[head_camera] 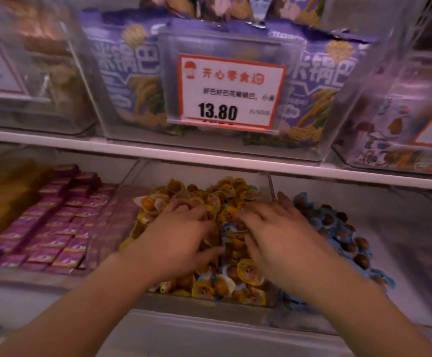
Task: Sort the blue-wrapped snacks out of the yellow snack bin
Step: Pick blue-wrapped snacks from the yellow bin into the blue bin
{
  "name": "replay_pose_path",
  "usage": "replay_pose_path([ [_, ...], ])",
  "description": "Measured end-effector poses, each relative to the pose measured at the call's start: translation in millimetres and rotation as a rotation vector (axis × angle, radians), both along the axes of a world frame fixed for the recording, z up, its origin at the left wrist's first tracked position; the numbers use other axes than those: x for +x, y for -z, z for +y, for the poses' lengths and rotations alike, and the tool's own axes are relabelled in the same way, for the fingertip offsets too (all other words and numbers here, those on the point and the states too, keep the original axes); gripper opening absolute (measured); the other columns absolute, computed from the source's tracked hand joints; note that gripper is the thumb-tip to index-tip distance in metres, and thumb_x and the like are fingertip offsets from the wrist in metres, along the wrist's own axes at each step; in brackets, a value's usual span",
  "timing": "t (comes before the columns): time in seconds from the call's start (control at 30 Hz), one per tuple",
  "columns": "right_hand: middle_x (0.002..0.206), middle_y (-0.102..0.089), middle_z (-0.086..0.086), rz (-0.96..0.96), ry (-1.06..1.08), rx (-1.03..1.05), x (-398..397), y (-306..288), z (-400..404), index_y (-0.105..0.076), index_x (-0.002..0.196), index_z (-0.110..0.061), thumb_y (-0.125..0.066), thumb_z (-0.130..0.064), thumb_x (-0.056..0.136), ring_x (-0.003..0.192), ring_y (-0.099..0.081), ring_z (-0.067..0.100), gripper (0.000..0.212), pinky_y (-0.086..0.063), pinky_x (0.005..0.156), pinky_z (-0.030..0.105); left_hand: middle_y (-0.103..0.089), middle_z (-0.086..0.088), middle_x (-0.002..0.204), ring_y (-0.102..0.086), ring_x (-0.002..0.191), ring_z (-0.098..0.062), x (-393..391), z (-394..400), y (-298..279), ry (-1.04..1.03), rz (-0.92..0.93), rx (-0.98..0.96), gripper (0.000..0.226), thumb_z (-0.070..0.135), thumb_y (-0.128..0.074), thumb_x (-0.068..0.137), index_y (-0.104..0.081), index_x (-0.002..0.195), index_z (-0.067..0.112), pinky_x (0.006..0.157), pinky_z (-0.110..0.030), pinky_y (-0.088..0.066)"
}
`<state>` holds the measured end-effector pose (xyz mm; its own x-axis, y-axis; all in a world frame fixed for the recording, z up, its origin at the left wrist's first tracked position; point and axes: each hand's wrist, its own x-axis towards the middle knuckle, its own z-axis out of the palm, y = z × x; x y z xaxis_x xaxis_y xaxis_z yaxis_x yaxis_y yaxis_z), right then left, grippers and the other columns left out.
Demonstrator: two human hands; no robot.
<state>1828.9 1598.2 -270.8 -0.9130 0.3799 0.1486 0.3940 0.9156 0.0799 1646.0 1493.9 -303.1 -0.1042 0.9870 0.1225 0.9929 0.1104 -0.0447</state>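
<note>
Both hands, left and right, dig with curled fingers into the clear bin of yellow-wrapped snacks; whether either pinches anything I cannot tell. A small blue-wrapped snack lies between them. Blind raking could bury it, or spill yellow packs into the neighbouring blue-snack bin.

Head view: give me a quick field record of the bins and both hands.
middle bin: yellow-wrapped snacks, a few blue-wrapped snacks mixed in
right bin: blue snack pile
left bin: purple packets
left hand: in the yellow pile, fingers curled
right hand: on the pile, fingers spread
grasp: blurred, cannot tell
upper shelf: price tag, 13.80
</note>
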Motion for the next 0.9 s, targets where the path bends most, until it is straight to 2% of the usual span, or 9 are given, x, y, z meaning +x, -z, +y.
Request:
replay_pose_path([
  [0.07,0.153,-0.034,0.016,-0.224,0.074,0.080,-19.9,6.5,-6.0,-0.031,0.149,-0.013,-0.045,-0.028,0.094,0.146,-0.023,0.030,0.059,0.005,0.120,0.052,-0.051,0.007,0.115,-0.050,0.111,-0.022,2.0,-1.6,2.4,0.010,0.033,-0.042,0.058,0.074,-0.038,0.081,-0.060,0.117,0.034,0.110,-0.041,-0.027],
  [0.17,0.160,-0.017,0.025,-0.426,0.147,0.177,-39.7,9.6,-9.0,-0.015,0.155,-0.007,-0.033,-0.025,0.099,0.149,-0.012,0.036,0.062,0.006,0.119,0.058,-0.047,0.004,0.123,-0.049,0.114,-0.024,3.5,-6.0,11.2,0.047,-0.013,-0.015,0.054,0.068,-0.052,0.079,-0.057,0.121,0.035,0.112,-0.043,-0.026],
  [0.23,0.160,-0.019,0.024,-0.483,0.147,0.220,-44.1,10.4,-7.9,-0.017,0.155,-0.007,-0.033,-0.027,0.100,0.148,-0.016,0.036,0.061,0.001,0.120,0.057,-0.044,0.000,0.130,-0.042,0.120,-0.026,5.3,-8.5,20.6,0.093,-0.054,0.006,0.054,0.059,-0.058,0.078,-0.054,0.127,0.038,0.116,-0.047,-0.023],
  [0.3,0.153,-0.034,0.021,-0.513,0.140,0.215,-44.0,10.6,-9.3,-0.029,0.150,-0.008,-0.037,-0.028,0.099,0.140,-0.032,0.035,0.056,-0.009,0.120,0.053,-0.039,-0.001,0.134,-0.034,0.127,-0.026,4.6,-8.3,27.1,0.109,-0.107,0.028,0.055,0.060,-0.056,0.080,-0.051,0.130,0.038,0.119,-0.049,-0.016],
  [0.4,0.134,-0.050,0.011,-0.492,0.127,0.143,-44.5,7.5,-12.8,-0.046,0.136,-0.017,-0.051,-0.036,0.093,0.123,-0.046,0.031,0.048,-0.032,0.107,0.043,-0.037,-0.002,0.130,-0.030,0.129,-0.027,6.1,-3.8,31.5,0.081,-0.118,0.039,0.062,0.076,-0.044,0.079,-0.057,0.124,0.036,0.119,-0.055,-0.010],
  [0.57,0.112,-0.055,0.005,-0.431,0.163,-0.125,-52.4,-1.5,-13.9,-0.059,0.112,-0.022,-0.056,-0.014,0.090,0.108,-0.057,0.028,0.024,-0.042,0.080,0.034,-0.043,-0.006,0.131,-0.040,0.124,-0.030,10.7,2.6,30.0,0.021,-0.119,0.084,0.039,0.055,-0.057,0.078,-0.067,0.107,0.032,0.118,-0.055,-0.014],
  [0.73,0.103,-0.066,0.007,-0.281,0.214,-0.345,-59.4,-11.2,7.1,-0.065,0.104,-0.016,-0.053,-0.021,0.091,0.095,-0.064,0.025,0.018,-0.052,0.075,0.033,-0.056,0.003,0.108,-0.054,0.100,-0.024,-10.6,-19.3,10.9,-0.155,-0.232,0.252,0.043,0.058,-0.047,0.073,-0.067,0.096,0.028,0.098,-0.039,-0.040],
  [0.83,0.109,-0.063,0.009,-0.202,0.259,-0.226,-66.0,7.7,9.8,-0.062,0.103,-0.017,-0.053,-0.022,0.091,0.100,-0.062,0.028,0.016,-0.045,0.072,0.029,-0.060,0.002,0.100,-0.056,0.091,-0.025,-26.5,-36.7,1.2,-0.230,-0.287,0.348,0.035,0.055,-0.048,0.069,-0.065,0.083,0.028,0.083,-0.037,-0.049],
  [0.9,0.121,-0.056,0.014,-0.250,0.279,-0.191,-72.0,32.6,6.2,-0.059,0.114,-0.014,-0.052,-0.023,0.092,0.115,-0.053,0.033,0.025,-0.047,0.086,0.035,-0.059,0.002,0.099,-0.055,0.093,-0.024,-27.1,-42.6,0.1,-0.214,-0.298,0.337,0.033,0.054,-0.050,0.070,-0.065,0.084,0.028,0.084,-0.036,-0.048],
])
